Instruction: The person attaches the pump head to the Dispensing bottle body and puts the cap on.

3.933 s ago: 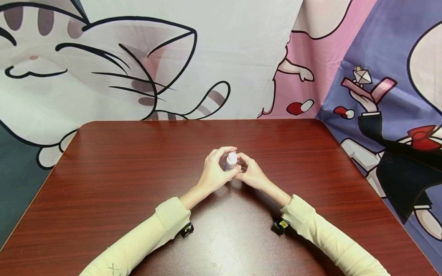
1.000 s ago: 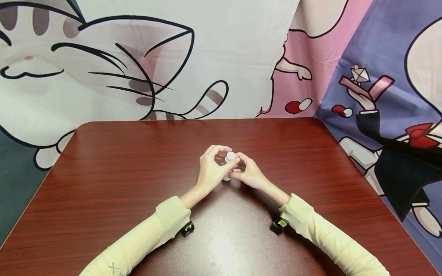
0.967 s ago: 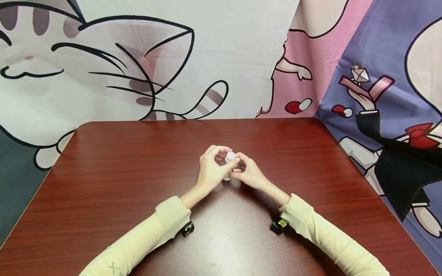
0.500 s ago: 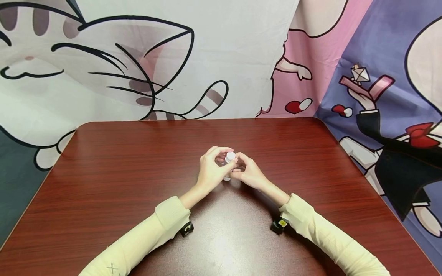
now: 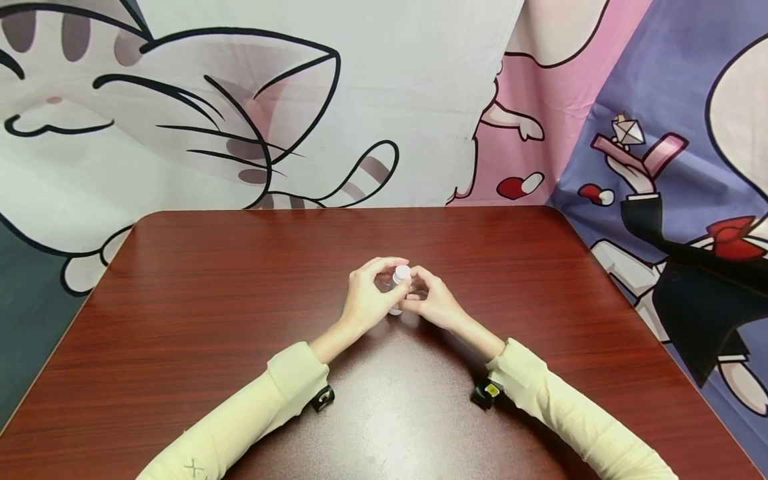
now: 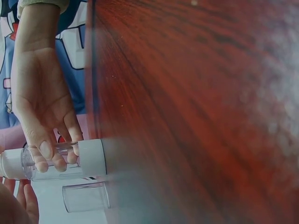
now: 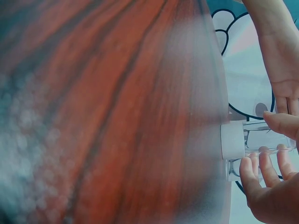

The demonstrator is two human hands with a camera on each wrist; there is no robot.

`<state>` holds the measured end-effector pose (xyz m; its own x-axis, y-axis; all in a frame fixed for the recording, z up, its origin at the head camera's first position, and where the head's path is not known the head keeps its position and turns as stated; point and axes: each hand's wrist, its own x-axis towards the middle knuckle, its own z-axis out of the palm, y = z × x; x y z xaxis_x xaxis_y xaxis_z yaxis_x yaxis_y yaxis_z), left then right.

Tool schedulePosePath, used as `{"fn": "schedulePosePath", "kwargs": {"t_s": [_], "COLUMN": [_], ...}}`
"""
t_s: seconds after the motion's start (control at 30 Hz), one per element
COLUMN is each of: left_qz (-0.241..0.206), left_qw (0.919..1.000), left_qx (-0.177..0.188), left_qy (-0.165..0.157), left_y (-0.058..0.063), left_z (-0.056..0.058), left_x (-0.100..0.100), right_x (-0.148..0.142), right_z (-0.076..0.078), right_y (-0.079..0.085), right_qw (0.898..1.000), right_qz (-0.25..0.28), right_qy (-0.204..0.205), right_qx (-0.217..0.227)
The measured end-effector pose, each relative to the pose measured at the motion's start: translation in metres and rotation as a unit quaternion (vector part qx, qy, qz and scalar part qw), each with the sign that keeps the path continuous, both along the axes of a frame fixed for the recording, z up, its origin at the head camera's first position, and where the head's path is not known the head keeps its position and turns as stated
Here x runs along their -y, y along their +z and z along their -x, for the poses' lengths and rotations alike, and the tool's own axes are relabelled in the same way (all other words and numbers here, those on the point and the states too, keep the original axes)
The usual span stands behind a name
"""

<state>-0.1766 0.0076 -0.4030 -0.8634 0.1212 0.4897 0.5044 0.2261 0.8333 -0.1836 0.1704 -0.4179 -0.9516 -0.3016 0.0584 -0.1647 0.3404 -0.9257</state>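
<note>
Where the red-brown table point(image 5: 198, 320) lies nearer than the hands, glare point(image 5: 384, 433) shows. Left hand point(image 5: 367, 293) pinches the bottle point(image 5: 401, 275) near its top, right hand point(image 5: 438, 303) its body, between them; clear cup point(image 6: 85, 198) just beside. Beyond the hands: cartoon-printed cloths point(image 5: 420, 100).

The bench point(image 5: 240, 280) is dark red-brown with streaky wood grain and rounded far corners; a pale glare point(image 5: 387, 433) lies on its near middle. Behind it hangs a white cloth point(image 5: 438, 87) printed with a squinting, whiskered cat point(image 5: 150, 160). To the right come a pink section point(image 5: 570, 127) and a blue section point(image 5: 648, 60), with a red bow point(image 5: 735, 238) and red-and-white capsules point(image 5: 521, 187). The dark teal patch point(image 5: 30, 327) at far left could be cloth or floor.
</note>
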Motion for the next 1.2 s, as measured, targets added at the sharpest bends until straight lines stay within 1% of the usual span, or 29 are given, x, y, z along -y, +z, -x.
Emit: {"fn": "schedulePosePath", "kwargs": {"t_s": [0.17, 0.33, 0.43, 0.53, 0.63, 0.77, 0.97, 1.2], "left_qz": [0.005, -0.001, -0.002, -0.013, -0.035, -0.056, -0.059, -0.033], "left_qw": [0.9998, 0.9995, 0.9997, 0.9999, 0.9994, 0.9983, 0.9981, 0.9994], "left_qx": [-0.001, 0.001, 0.0, -0.001, 0.001, 0.008, 0.016, 0.011], "left_qy": [-0.02, -0.03, -0.023, -0.008, 0.006, 0.011, 0.004, 0.001], "left_y": [-0.0001, -0.0006, -0.0004, 0.0006, 0.0013, 0.001, 0.0, 0.0024], "left_z": [0.0008, 0.0013, 0.0007, -0.0003, -0.0007, -0.0003, 0.0004, 0.0008], "left_x": [0.0009, 0.0011, 0.0006, -0.0005, -0.0018, -0.0031, -0.0029, -0.0003], "right_x": [-0.0004, -0.002, -0.0028, -0.0031, -0.0021, -0.0012, -0.0009, -0.0007], "right_z": [-0.0003, -0.001, -0.0008, -0.0005, -0.0001, 0.0006, 0.0013, -0.0002], "right_y": [-0.0001, -0.0017, -0.0032, -0.0029, -0.002, -0.0024, -0.0015, 0.0022], "right_qw": [1.0, 0.999, 0.999, 0.999, 1.0, 1.0, 1.0, 1.0], "right_qz": [0.0, 0.007, 0.01, 0.009, 0.004, 0.004, -0.003, -0.006], "right_qy": [0.002, 0.012, 0.018, 0.018, 0.014, 0.01, 0.009, 0.011], "right_qx": [-0.001, -0.029, -0.041, -0.034, -0.017, -0.01, -0.009, -0.015]}}
